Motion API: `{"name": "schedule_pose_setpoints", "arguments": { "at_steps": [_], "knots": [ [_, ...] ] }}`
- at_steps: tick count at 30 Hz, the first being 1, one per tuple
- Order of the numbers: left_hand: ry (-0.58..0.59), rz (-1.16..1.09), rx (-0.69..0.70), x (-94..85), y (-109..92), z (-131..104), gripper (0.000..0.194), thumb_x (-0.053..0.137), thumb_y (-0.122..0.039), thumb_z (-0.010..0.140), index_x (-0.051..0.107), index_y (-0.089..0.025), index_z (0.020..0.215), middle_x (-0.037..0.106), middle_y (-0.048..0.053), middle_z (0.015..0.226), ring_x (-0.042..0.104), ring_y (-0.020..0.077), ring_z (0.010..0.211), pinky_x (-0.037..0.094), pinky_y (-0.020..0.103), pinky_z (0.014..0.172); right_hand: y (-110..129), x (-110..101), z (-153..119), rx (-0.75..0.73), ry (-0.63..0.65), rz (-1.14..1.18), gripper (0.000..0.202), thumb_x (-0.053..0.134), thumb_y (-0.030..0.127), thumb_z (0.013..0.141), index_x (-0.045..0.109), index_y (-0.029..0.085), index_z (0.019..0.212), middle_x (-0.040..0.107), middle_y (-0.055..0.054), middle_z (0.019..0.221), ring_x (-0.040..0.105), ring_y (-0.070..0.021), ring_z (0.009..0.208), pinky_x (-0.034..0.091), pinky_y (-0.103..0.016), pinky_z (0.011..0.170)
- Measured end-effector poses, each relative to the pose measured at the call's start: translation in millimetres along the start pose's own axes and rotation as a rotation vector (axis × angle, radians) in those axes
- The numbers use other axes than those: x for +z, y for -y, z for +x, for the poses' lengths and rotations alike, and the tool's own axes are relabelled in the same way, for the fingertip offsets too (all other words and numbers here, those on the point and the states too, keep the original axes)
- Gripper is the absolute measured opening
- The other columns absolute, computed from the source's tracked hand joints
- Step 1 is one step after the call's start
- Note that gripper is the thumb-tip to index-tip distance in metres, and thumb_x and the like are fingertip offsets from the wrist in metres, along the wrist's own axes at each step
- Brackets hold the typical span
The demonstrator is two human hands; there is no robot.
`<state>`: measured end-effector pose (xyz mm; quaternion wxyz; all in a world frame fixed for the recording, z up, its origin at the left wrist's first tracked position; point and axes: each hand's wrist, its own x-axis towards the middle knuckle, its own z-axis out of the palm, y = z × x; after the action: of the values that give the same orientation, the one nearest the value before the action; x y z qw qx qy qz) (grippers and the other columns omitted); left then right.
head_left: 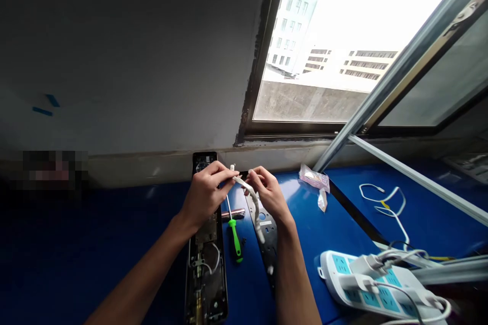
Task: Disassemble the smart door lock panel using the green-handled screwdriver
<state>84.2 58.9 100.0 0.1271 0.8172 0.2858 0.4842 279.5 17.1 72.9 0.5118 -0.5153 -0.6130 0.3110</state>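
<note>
A white twisted strip (256, 210) hangs down between my hands, its upper end pinched in the fingertips of my left hand (208, 190). My right hand (267, 192) is closed beside the strip's upper part, its thumb and fingers together; what they hold, if anything, is too small to make out. Under my left hand lies a long black open housing (208, 284) with metal parts and a white wire inside. A black perforated plate (268, 236) lies beneath the strip, partly covered by my right forearm. Between housing and plate rests a green-handled screwdriver (235, 241), its shaft across a shiny cylinder (237, 214).
On the blue table (297, 244), a white power strip (369, 284) with plugs and cables stands at the lower right. A pink plastic packet (314, 177), a white cable (396, 213) and metal bars (415, 177) are at the right. A wall and window rise behind.
</note>
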Motion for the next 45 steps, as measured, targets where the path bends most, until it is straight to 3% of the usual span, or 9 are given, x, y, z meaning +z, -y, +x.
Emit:
{"name": "schedule_pose_setpoints", "arguments": {
  "at_steps": [3, 7, 12, 18, 28, 33, 36, 39, 45],
  "knots": [
    [0.089, 0.017, -0.024, 23.1, 11, 3, 0.022, 0.059, -0.026, 0.099, 0.081, -0.022, 0.102, 0.072, 0.006, 0.093, 0.072, 0.0193, 0.082, 0.059, 0.031, 0.076, -2, -22, -21, 0.047, 0.151, 0.068, 0.053, 0.039, 0.06, 0.106, 0.067, 0.018, 0.092, 0.076, -0.008, 0.081, 0.071, -0.0174, 0.067, 0.056, -0.029, 0.063],
    [0.306, 0.108, -0.053, 52.1, 23, 5, 0.021, 0.058, -0.02, 0.096, 0.079, -0.022, 0.097, 0.071, 0.007, 0.096, 0.071, 0.0202, 0.08, 0.058, 0.032, 0.075, -6, -42, -40, 0.114, 0.233, 0.03, 0.043, 0.058, 0.057, 0.1, 0.073, 0.017, 0.099, 0.078, -0.007, 0.084, 0.073, -0.0192, 0.077, 0.058, -0.03, 0.071],
    [0.476, 0.129, -0.054, 74.7, 28, 3, 0.021, 0.061, -0.013, 0.09, 0.079, -0.024, 0.087, 0.071, 0.007, 0.091, 0.072, 0.0209, 0.076, 0.055, 0.03, 0.073, -24, -45, -45, 0.21, 0.268, -0.149, 0.032, 0.066, 0.043, 0.096, 0.075, 0.018, 0.078, 0.076, -0.003, 0.075, 0.069, -0.0174, 0.071, 0.052, -0.027, 0.065],
    [0.616, 0.185, -0.062, 81.7, 31, -6, 0.019, 0.066, -0.014, 0.085, 0.08, -0.028, 0.087, 0.075, 0.007, 0.09, 0.073, 0.0254, 0.081, 0.055, 0.032, 0.077, -48, -36, -44, 0.301, 0.255, -0.341, 0.03, 0.074, 0.023, 0.086, 0.065, 0.018, 0.058, 0.066, 0.0, 0.056, 0.057, -0.0135, 0.055, 0.036, -0.023, 0.052],
    [0.807, 0.256, -0.065, 86.8, 23, -17, 0.021, 0.068, -0.017, 0.085, 0.08, -0.029, 0.098, 0.079, 0.008, 0.1, 0.075, 0.0279, 0.094, 0.055, 0.032, 0.082, -53, -41, -43, 0.332, 0.229, -0.455, 0.03, 0.067, 0.038, 0.095, 0.077, 0.018, 0.075, 0.07, -0.002, 0.063, 0.061, -0.0154, 0.062, 0.042, -0.026, 0.058],
    [0.852, 0.303, -0.086, 81.6, 17, -13, 0.025, 0.067, -0.017, 0.089, 0.078, -0.028, 0.108, 0.078, 0.007, 0.107, 0.074, 0.0264, 0.099, 0.054, 0.031, 0.086, -54, -45, -28, 0.323, 0.137, -0.483, 0.026, 0.063, 0.023, 0.096, 0.077, 0.018, 0.116, 0.08, -0.01, 0.108, 0.074, -0.0198, 0.088, 0.055, -0.029, 0.077],
    [0.868, 0.331, -0.098, 79.0, 14, -11, 0.026, 0.067, -0.019, 0.091, 0.077, -0.028, 0.112, 0.077, 0.007, 0.11, 0.074, 0.026, 0.099, 0.054, 0.03, 0.085, -52, -46, -20, 0.294, 0.202, -0.479, 0.031, 0.062, 0.018, 0.094, 0.077, 0.021, 0.121, 0.072, -0.011, 0.136, 0.072, -0.0234, 0.114, 0.055, -0.032, 0.098],
    [0.877, 0.354, -0.106, 79.0, 14, -11, 0.025, 0.068, -0.021, 0.091, 0.076, -0.029, 0.114, 0.077, 0.007, 0.109, 0.074, 0.0262, 0.098, 0.054, 0.03, 0.084, -50, -46, -18, 0.296, 0.297, -0.471, 0.032, 0.058, 0.02, 0.098, 0.078, 0.021, 0.122, 0.065, -0.01, 0.148, 0.064, -0.027, 0.133, 0.05, -0.035, 0.11],
    [0.88, 0.376, -0.101, 82.1, 16, -9, 0.024, 0.068, -0.021, 0.09, 0.077, -0.027, 0.112, 0.077, 0.008, 0.109, 0.075, 0.0272, 0.098, 0.054, 0.031, 0.082, -53, -45, -21, 0.357, 0.366, -0.455, 0.042, 0.053, 0.027, 0.103, 0.065, 0.019, 0.142, 0.055, -0.011, 0.158, 0.056, -0.0306, 0.143, 0.047, -0.042, 0.116]
  ]
}}
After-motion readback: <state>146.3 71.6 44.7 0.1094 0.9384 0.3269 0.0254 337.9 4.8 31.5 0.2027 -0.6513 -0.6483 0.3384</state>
